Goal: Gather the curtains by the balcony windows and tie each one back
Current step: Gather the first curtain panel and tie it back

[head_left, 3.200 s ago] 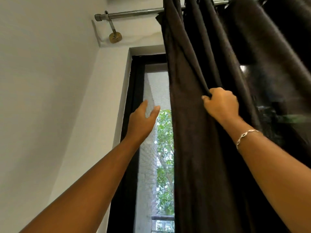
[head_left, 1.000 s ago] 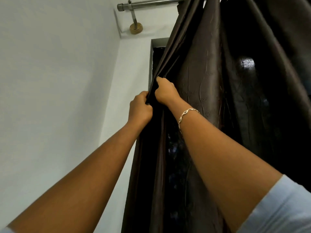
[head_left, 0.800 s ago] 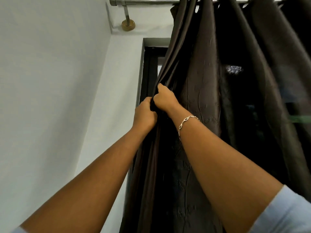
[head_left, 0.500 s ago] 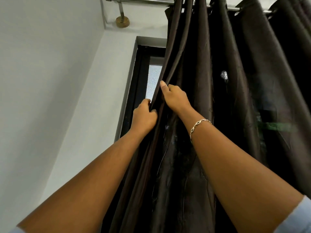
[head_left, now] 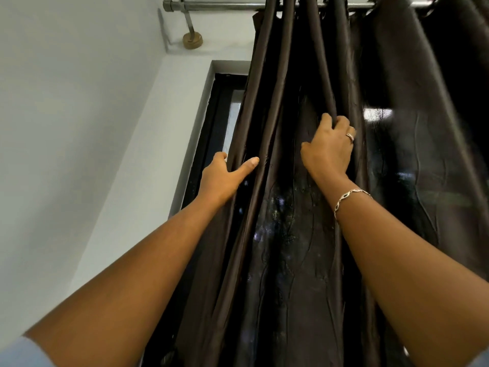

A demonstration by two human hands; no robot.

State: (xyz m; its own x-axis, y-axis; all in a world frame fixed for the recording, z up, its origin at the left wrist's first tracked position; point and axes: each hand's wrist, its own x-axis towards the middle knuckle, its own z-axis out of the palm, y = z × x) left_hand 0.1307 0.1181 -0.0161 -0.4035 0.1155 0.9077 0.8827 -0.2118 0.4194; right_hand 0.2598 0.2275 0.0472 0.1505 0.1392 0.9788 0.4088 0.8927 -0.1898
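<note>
A dark brown curtain (head_left: 296, 247) hangs in folds from a metal rod (head_left: 225, 6) and covers most of the window. My left hand (head_left: 225, 178) grips the curtain's left edge, thumb in front and fingers hidden behind the fabric. My right hand (head_left: 329, 149), with a ring and a bracelet, is further right and a little higher, its fingers curled round a fold of the curtain.
A white wall (head_left: 66, 128) stands close on the left, meeting the window wall in a corner. The black window frame (head_left: 209, 128) shows as a narrow strip left of the curtain. The rod's bracket (head_left: 191, 35) is fixed above.
My right hand has moved right, away from the left hand, and taken hold of another fold. The left hand stays at the curtain's left edge, its thumb now stretched out in front.
</note>
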